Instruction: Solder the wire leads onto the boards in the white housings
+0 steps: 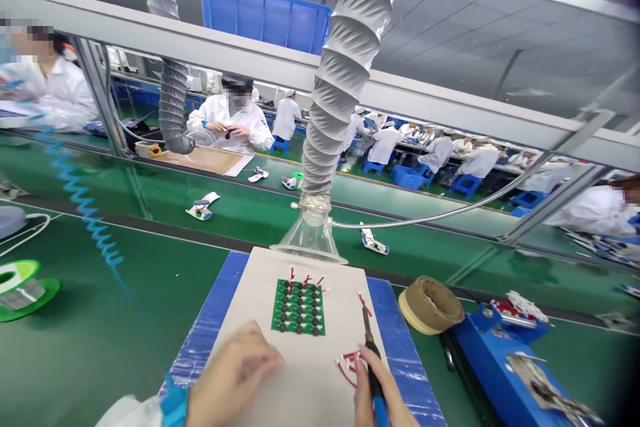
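Observation:
A green circuit board [299, 307] with rows of dark parts and a few red wires lies on a white pad [310, 373] over a blue mat [210, 327]. My left hand [230, 377] rests on the pad just left of and below the board, fingers curled and blurred. My right hand [383, 397] grips a soldering iron [370, 347] by its blue handle, tip pointing up toward a loose red wire [364, 303]. A small bunch of red and white wires [349, 363] lies beside that hand.
A clear funnel [313, 240] on a grey hose hangs over the pad's far edge. A tape roll [431, 305] and blue fixture [515, 353] sit to the right, a green solder spool [23, 287] to the left. Workers in white sit beyond the green conveyor [165, 203].

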Demonstrator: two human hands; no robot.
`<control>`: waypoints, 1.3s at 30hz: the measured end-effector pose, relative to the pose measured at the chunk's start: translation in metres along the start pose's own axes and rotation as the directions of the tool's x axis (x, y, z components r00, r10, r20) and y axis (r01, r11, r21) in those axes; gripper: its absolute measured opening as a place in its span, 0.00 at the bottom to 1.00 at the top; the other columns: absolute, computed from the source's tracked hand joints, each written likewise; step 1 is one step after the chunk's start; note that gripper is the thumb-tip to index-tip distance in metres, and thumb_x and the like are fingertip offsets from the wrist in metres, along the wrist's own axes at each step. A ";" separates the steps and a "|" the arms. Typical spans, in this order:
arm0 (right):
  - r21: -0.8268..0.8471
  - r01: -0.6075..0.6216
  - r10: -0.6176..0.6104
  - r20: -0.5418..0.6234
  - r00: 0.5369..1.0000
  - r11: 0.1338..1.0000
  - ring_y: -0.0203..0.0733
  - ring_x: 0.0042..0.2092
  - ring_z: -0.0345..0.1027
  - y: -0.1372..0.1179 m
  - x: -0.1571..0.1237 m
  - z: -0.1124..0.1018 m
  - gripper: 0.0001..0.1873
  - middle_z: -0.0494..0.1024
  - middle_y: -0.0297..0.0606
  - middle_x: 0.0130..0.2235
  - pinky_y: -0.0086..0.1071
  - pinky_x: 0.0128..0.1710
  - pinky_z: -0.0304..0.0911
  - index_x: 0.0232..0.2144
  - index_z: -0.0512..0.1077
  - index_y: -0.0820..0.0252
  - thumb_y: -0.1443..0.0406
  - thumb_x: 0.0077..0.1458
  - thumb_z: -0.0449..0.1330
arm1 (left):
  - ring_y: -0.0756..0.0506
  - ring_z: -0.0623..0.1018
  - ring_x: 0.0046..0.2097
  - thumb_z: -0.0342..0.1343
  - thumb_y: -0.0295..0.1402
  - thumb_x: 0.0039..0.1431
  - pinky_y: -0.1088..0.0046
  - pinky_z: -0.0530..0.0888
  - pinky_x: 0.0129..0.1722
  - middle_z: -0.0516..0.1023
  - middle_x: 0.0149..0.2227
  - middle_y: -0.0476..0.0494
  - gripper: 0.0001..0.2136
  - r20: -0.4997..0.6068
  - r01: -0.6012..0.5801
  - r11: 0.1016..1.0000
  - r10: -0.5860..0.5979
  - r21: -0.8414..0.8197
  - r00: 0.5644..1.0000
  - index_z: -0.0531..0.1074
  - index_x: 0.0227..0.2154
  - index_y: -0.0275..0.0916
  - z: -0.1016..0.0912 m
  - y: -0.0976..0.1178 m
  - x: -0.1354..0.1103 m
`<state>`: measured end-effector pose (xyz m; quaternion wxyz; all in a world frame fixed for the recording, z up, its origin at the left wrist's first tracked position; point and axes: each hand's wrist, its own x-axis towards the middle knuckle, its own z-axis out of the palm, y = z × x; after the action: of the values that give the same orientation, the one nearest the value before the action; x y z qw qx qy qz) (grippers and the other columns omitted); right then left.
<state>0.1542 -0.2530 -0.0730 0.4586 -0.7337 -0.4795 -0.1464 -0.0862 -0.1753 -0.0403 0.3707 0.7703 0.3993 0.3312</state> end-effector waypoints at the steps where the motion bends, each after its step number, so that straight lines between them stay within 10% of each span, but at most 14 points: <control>1: -0.027 -0.007 0.008 0.027 1.000 1.000 0.40 0.29 0.77 0.010 0.012 0.005 0.19 0.82 0.37 0.32 0.25 0.31 0.69 0.44 0.77 0.57 0.53 0.61 0.55 | 0.45 0.76 0.33 0.54 0.42 0.60 0.72 0.71 0.35 0.78 0.26 0.44 0.14 -0.140 0.018 1.000 -0.014 0.022 0.990 0.81 0.27 0.42 -0.013 -0.009 0.009; 4: -0.147 0.087 -0.042 0.289 0.957 0.985 0.41 0.34 0.77 0.045 0.059 0.024 0.25 0.81 0.38 0.34 0.27 0.33 0.69 0.53 0.70 0.61 0.53 0.65 0.45 | 0.44 0.76 0.30 0.56 0.47 0.53 0.71 0.72 0.32 0.80 0.26 0.44 0.16 -0.503 0.199 0.978 -0.204 -0.063 0.840 0.80 0.29 0.39 -0.050 -0.043 0.042; 9: -0.184 0.255 -0.149 0.451 0.880 0.949 0.44 0.39 0.75 0.081 0.132 0.064 0.22 0.80 0.39 0.38 0.30 0.36 0.65 0.57 0.65 0.58 0.65 0.63 0.45 | 0.47 0.71 0.21 0.54 0.52 0.47 0.73 0.68 0.21 0.77 0.21 0.45 0.21 -0.595 0.247 0.930 -0.365 -0.272 0.716 0.76 0.26 0.37 -0.055 -0.088 0.079; 26: -0.399 0.453 -0.111 0.641 0.760 0.797 0.52 0.38 0.75 0.138 0.244 0.214 0.22 0.80 0.50 0.34 0.37 0.40 0.63 0.47 0.72 0.72 0.81 0.53 0.47 | 0.48 0.68 0.24 0.45 0.50 0.61 0.76 0.63 0.25 0.68 0.20 0.50 0.21 -0.381 0.311 0.936 -0.352 -0.167 0.855 0.72 0.28 0.39 -0.018 -0.126 0.088; 33: -0.379 0.482 -0.138 0.656 0.742 0.790 0.49 0.33 0.76 0.130 0.233 0.209 0.29 0.80 0.47 0.31 0.35 0.31 0.65 0.54 0.69 0.67 0.80 0.52 0.45 | 0.48 0.67 0.24 0.44 0.46 0.63 0.74 0.60 0.26 0.66 0.20 0.50 0.19 -0.367 0.298 0.946 -0.324 -0.126 0.872 0.70 0.27 0.39 -0.020 -0.125 0.091; 39: -0.387 0.485 -0.111 0.682 0.723 0.785 0.47 0.38 0.76 0.120 0.219 0.159 0.33 0.80 0.51 0.42 0.33 0.34 0.69 0.56 0.69 0.63 0.79 0.50 0.44 | 0.47 0.68 0.25 0.44 0.41 0.63 0.74 0.60 0.26 0.69 0.20 0.48 0.16 -0.390 0.295 0.950 -0.310 -0.100 0.867 0.71 0.26 0.39 -0.022 -0.112 0.091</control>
<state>0.3278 -0.0136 -0.0793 0.0153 -0.7460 -0.6585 -0.0984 -0.1040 -0.0447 -0.1033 0.3423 0.6070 0.5762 0.4271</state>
